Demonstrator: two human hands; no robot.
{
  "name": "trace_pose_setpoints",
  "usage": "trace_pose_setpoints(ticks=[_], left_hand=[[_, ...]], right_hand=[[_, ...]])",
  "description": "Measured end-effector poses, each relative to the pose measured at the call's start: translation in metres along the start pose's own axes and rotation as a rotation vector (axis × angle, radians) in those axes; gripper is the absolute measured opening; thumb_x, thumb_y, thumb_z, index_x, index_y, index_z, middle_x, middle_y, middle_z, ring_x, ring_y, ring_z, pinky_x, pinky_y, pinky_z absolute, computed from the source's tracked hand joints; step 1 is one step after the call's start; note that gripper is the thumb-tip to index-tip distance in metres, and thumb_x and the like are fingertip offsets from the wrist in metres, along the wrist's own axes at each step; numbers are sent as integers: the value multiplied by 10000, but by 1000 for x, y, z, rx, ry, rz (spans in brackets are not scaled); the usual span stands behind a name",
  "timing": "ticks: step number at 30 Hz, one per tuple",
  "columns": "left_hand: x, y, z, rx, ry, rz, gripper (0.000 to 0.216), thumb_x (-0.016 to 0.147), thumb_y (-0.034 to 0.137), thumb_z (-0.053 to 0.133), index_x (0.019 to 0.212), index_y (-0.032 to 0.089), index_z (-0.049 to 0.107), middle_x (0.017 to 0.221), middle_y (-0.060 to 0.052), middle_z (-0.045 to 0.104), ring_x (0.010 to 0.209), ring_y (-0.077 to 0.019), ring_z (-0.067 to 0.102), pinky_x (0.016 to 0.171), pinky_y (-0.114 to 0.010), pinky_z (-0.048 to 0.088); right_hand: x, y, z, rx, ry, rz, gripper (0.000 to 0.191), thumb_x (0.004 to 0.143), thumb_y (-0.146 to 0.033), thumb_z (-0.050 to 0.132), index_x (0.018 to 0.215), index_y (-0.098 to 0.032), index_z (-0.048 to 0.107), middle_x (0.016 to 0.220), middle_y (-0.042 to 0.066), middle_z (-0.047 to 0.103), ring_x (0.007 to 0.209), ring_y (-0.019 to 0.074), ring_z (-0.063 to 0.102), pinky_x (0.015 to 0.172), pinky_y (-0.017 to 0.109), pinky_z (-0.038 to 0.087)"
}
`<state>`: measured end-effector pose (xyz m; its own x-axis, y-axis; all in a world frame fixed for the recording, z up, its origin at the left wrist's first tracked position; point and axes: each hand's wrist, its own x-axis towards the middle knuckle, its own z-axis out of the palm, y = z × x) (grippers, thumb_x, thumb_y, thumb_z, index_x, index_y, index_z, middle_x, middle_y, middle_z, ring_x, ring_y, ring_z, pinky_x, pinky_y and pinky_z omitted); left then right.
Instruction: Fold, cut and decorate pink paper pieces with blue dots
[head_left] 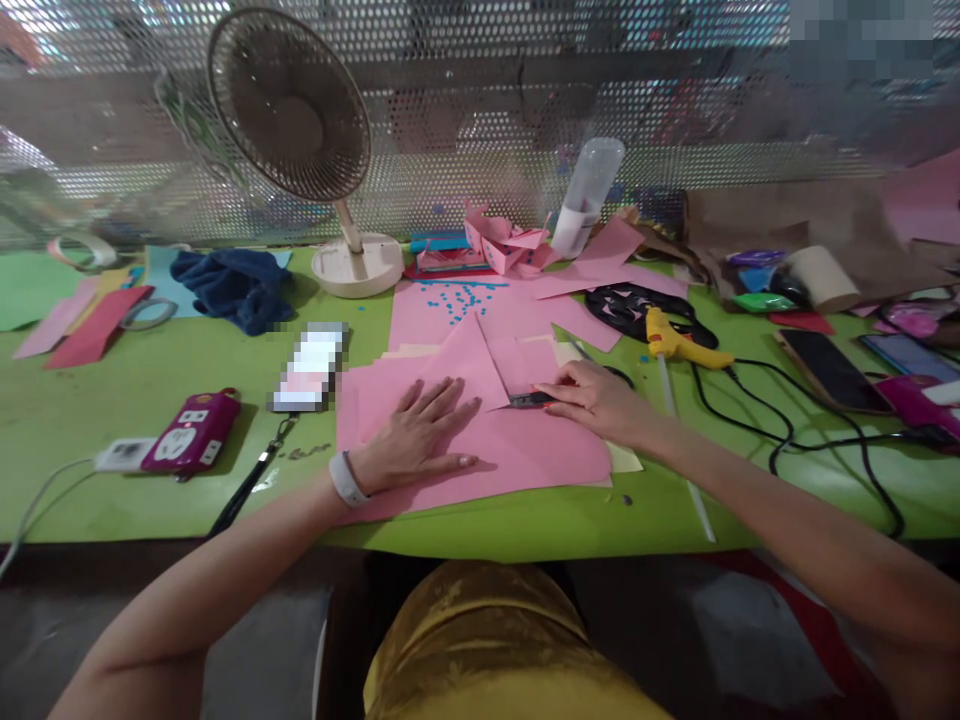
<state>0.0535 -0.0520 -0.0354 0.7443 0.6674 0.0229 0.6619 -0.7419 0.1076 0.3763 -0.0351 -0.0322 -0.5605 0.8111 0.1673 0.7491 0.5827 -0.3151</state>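
My left hand (420,430) lies flat with fingers spread on a large pink paper sheet (525,450) on the green table (150,380). A folded pink triangle (469,365) rests just beyond its fingertips. My right hand (596,400) is closed around a dark cutting tool (529,400), its tip against the pink paper next to the fold. A white band sits on my left wrist.
A desk fan (300,130) stands at the back. A yellow glue gun (679,340) with black cord lies right of my hand; phones (832,370) lie further right. A magenta power strip (191,432), blue cloth (232,285), bottle (585,195) and paper scraps surround.
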Motion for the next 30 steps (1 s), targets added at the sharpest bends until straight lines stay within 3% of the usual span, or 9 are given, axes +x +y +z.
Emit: trace_pose_setpoints(ticks=[7,14,24,30], left_hand=[[0,-1,2,-13,24,6,782,892,714,336,1542,309,176,1617,-33,152,1483,-284,148,1203,-477,52],[0,-1,3,3,23,16,789,894,718,319,1544,297,174,1616,-46,157,1481,-287,155,1202,-477,61],[-1,-3,8,-3,45,21,786,897,711,324,1545,297,164,1616,-49,147,1483,-290,145,1201,-494,51],[-2,-6,9,-39,57,19,877,895,729,277,1558,213,27,1605,-86,174,1484,-260,148,1207,-462,28]], right_hand=[[-3,-7,2,-27,-5,17,349,926,-354,545,1249,-293,664,1001,117,605,952,282,562,858,419,455],[-5,-13,6,-89,32,-56,365,943,-327,530,1250,-175,657,979,127,599,921,255,564,830,408,480],[-4,-27,10,-134,63,-58,339,936,-306,553,1225,-165,660,961,114,602,908,237,562,827,394,499],[-3,-32,15,-165,80,-48,334,945,-323,533,1215,-176,666,968,116,605,918,244,573,826,401,506]])
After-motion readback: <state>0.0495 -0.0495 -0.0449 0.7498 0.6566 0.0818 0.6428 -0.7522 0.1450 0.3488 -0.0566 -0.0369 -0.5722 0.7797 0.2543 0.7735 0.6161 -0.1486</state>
